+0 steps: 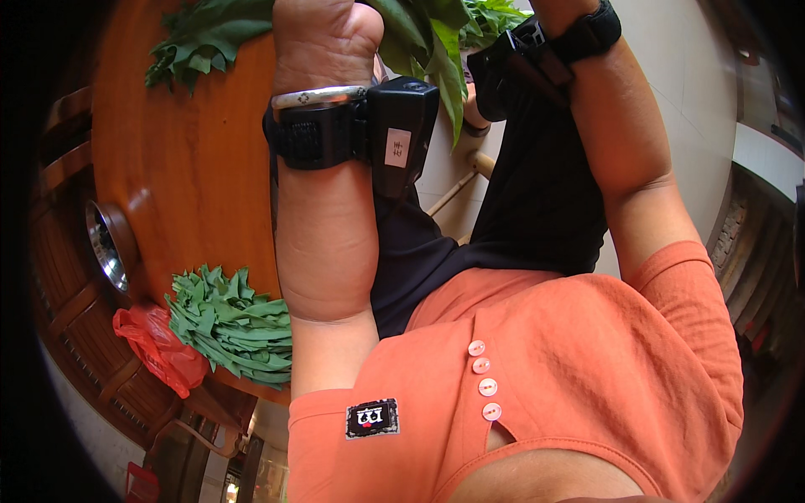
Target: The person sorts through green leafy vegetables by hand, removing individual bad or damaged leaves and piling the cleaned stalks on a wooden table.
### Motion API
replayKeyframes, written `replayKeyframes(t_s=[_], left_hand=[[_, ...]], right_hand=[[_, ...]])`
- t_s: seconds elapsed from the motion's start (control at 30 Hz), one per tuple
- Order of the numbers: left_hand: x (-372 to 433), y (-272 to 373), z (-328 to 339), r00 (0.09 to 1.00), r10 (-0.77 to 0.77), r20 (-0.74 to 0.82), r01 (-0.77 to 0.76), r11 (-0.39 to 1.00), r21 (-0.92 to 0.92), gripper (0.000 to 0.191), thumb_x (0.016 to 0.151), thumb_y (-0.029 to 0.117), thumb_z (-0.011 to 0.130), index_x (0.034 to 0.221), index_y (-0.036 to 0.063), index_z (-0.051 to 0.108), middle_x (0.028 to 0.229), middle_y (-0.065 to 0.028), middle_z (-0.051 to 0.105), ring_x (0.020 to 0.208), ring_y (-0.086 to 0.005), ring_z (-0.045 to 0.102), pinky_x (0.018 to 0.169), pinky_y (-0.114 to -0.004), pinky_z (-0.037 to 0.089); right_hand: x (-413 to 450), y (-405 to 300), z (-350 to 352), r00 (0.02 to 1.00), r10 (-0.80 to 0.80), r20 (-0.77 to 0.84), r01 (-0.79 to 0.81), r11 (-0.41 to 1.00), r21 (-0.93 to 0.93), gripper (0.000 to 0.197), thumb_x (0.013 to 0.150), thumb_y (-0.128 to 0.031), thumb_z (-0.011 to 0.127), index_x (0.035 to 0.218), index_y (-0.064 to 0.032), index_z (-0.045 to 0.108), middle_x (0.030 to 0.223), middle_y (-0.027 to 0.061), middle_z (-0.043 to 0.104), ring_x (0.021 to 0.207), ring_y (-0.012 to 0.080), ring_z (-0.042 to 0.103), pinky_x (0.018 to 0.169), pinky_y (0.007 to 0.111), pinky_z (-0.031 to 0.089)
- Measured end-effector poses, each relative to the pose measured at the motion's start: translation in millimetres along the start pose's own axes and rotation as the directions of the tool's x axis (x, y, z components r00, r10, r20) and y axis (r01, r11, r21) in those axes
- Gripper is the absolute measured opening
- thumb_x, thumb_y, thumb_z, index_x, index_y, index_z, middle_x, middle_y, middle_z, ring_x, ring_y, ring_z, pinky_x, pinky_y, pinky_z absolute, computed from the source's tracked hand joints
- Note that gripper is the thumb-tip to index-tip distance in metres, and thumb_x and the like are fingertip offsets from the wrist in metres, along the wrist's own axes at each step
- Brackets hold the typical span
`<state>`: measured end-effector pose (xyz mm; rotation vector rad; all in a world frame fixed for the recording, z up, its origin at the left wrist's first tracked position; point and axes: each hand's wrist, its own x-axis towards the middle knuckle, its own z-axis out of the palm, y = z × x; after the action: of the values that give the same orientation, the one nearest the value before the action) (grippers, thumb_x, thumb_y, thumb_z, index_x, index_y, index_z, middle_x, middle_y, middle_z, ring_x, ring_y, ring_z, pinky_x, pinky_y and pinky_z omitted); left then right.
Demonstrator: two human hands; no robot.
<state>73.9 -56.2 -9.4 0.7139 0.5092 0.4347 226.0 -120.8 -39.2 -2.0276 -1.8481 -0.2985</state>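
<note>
The heel and palm of my left hand (330, 41) show at the top edge, its fingers cut off by the frame. Large green leaves (402, 38) hang just right of it; whether it grips them cannot be seen. More dark leaves (214, 34) lie on the wooden table (188, 157), left of that hand. My right hand is out of view past the top edge; only its forearm and strapped wrist show. Light green leaves (494, 22) appear between the two wrists. A bundle of long green leaves (233, 327) rests on the table near my left upper arm.
A red plastic bag (160, 349) touches the leaf bundle at the table's edge. Beyond it stands a shiny metal bowl (108, 245). Slatted wooden furniture (69, 314) lines the left side. A round wooden or bamboo bar (482, 163) shows between my legs, above the pale floor.
</note>
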Motion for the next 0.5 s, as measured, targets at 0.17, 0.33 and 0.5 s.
replayKeyframes(t_s=[0.17, 0.33, 0.5], left_hand=[[1.6, -1.2, -1.4, 1.000, 0.016, -0.026, -0.016, 1.000, -0.008, 0.013, 0.091, 0.010, 0.063, 0.098, 0.0026, 0.071, 0.092, -0.0055, 0.073, 0.081, -0.0152, 0.068, 0.077, -0.027, 0.053], [3.0, -0.6, -1.7, 0.999, 0.014, -0.033, -0.014, 1.000, -0.001, 0.012, 0.091, 0.009, 0.064, 0.098, 0.0025, 0.071, 0.093, -0.0058, 0.073, 0.081, -0.0155, 0.068, 0.077, -0.027, 0.053], [3.8, -0.4, -2.8, 1.000, -0.004, -0.016, 0.004, 1.000, -0.026, 0.012, 0.091, 0.009, 0.064, 0.098, 0.0020, 0.070, 0.094, -0.0065, 0.073, 0.082, -0.0161, 0.068, 0.079, -0.028, 0.053]], right_hand=[[0.6, -3.6, -0.7, 1.000, 0.003, 0.000, -0.003, 1.000, 0.012, 0.011, 0.079, -0.010, 0.061, 0.072, -0.0028, 0.064, 0.068, 0.0194, 0.063, 0.065, 0.0358, 0.063, 0.060, 0.044, 0.050], [0.0, -2.6, -1.8, 1.000, 0.007, 0.005, -0.007, 1.000, 0.018, 0.011, 0.080, -0.010, 0.061, 0.073, -0.0021, 0.065, 0.069, 0.0201, 0.063, 0.066, 0.0365, 0.064, 0.060, 0.044, 0.050], [-0.2, -3.7, -2.5, 1.000, 0.005, 0.012, -0.005, 1.000, 0.030, 0.011, 0.080, -0.010, 0.061, 0.073, -0.0015, 0.065, 0.070, 0.0208, 0.063, 0.068, 0.0372, 0.064, 0.061, 0.044, 0.051]])
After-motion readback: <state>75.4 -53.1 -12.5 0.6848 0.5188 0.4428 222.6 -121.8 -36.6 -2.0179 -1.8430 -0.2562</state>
